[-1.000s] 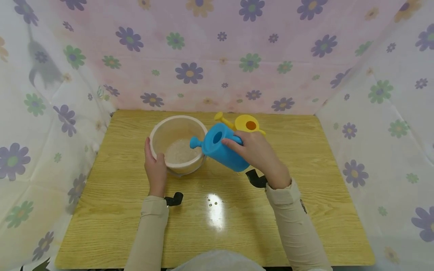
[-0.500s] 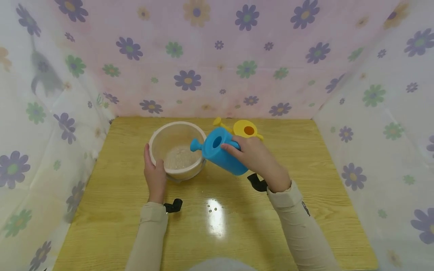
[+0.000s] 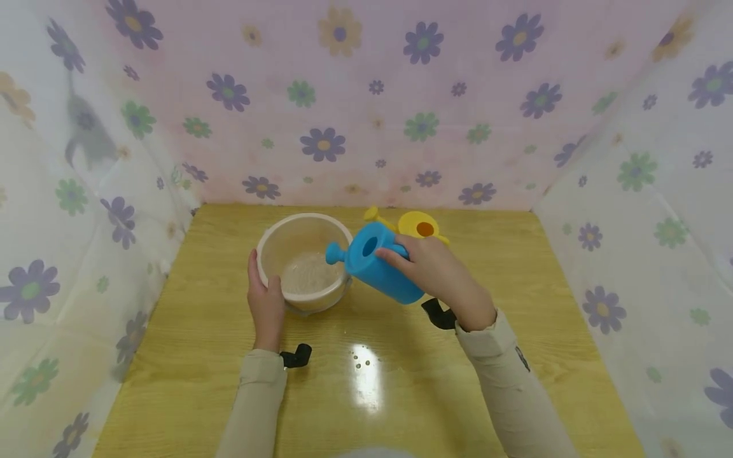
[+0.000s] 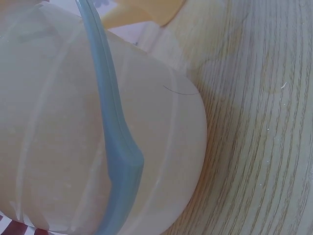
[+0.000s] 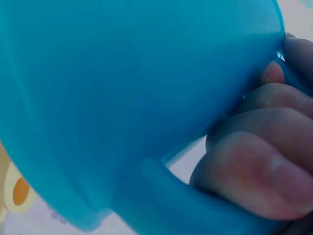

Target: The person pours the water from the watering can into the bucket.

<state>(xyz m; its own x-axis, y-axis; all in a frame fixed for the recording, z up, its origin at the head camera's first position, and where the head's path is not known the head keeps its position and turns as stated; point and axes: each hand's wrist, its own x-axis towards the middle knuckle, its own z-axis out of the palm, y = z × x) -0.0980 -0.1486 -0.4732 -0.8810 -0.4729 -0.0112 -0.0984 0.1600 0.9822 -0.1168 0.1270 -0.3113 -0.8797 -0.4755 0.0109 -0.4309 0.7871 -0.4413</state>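
Observation:
In the head view, my left hand [image 3: 266, 315] grips the near left rim of a pale bucket [image 3: 280, 248], thumb over the edge and fingers along the outside. Clear, rippled water [image 3: 312, 275] covers the bucket's bottom. My right hand [image 3: 438, 273] holds a blue watering can [image 3: 380, 270] by its handle, tilted left so that its spout head hangs over the bucket's right rim. Seen from the right wrist, the fingers [image 5: 244, 166] curl round the can's handle. The left wrist view shows the bucket's outer wall [image 4: 151, 107] and its grey-blue bail handle [image 4: 115, 127]; the left hand is hidden there.
A yellow watering can [image 3: 409, 222] stands behind the blue one, near the back edge of the wooden table [image 3: 515, 381]. Several small drops [image 3: 361, 362] dot the tabletop in front. Flower-patterned cloth [image 3: 366, 114] encloses the back and sides.
The head view has tilted, so the whole scene sits lower in the picture. Both hands keep their holds, and the blue can stays tilted over the rim. The water's surface ripples differently.

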